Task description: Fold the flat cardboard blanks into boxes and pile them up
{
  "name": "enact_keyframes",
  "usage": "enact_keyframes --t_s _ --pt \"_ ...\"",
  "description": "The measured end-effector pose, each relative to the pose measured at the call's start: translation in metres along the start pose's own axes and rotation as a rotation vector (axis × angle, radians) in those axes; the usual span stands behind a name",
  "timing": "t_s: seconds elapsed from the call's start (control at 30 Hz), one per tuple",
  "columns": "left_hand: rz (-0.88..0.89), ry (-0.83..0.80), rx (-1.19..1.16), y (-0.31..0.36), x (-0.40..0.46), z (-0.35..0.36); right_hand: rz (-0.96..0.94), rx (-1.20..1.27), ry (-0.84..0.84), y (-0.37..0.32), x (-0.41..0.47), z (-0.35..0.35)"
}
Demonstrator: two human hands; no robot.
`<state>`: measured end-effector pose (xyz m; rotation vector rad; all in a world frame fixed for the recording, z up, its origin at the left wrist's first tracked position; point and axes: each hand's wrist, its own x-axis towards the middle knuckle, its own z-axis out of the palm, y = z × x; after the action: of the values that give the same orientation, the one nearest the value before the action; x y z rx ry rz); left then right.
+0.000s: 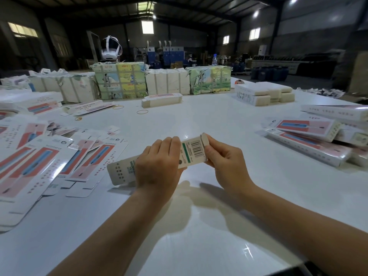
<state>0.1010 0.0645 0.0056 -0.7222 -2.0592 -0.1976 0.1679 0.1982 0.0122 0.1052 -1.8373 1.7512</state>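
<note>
I hold a long, narrow white box (192, 150) with a barcode and a green stripe above the middle of the white table (199, 226). My left hand (159, 162) grips it around its middle, fingers curled over the top. My right hand (225, 158) pinches the flap at its right end, thumb on the flap. The box's left end sticks out past my left hand. Flat printed blanks (37, 166), pink and blue on white, lie spread on the table to my left. Folded boxes (318, 136) are piled at the right.
Wrapped bundles of blanks (119, 80) line the far side of the table, with a white stack (262, 92) at the far right. One folded box (162, 99) and loose rubber bands (142, 111) lie mid-table. A headset (111, 46) stands behind.
</note>
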Motion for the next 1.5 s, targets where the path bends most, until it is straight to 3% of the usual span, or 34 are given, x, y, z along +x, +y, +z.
enact_keyframes --t_s 0.17,0.57,0.63,0.77,0.83,1.0,1.1,1.33,1.5 --pt "0.026 -0.032 0.049 0.002 0.0 0.001 0.036 -0.012 -0.025 0.002 0.002 -0.004" --pt "-0.006 -0.096 0.076 0.008 0.001 -0.01 -0.249 -0.686 -0.068 0.007 -0.011 0.004" --pt "0.0 -0.103 0.075 0.008 0.0 -0.011 -0.243 -0.648 -0.051 0.005 -0.011 0.004" --pt "-0.024 -0.113 0.056 0.007 0.002 -0.015 -0.121 -0.318 -0.05 0.002 -0.005 0.0" --pt "-0.043 -0.131 0.045 0.007 0.003 -0.015 -0.094 -0.299 -0.1 0.005 -0.006 0.001" --pt "-0.032 -0.124 -0.003 0.001 0.001 -0.011 -0.082 -0.441 -0.242 0.012 -0.007 0.002" --pt "-0.003 -0.103 -0.035 -0.003 0.0 -0.009 -0.078 -0.523 -0.231 0.013 -0.003 0.001" --pt "0.163 -0.165 -0.185 -0.001 -0.006 -0.005 -0.431 -1.008 -0.377 0.017 0.002 -0.006" --pt "0.221 -0.125 -0.254 -0.019 -0.011 0.018 -0.408 -1.084 -0.377 0.019 0.006 -0.014"
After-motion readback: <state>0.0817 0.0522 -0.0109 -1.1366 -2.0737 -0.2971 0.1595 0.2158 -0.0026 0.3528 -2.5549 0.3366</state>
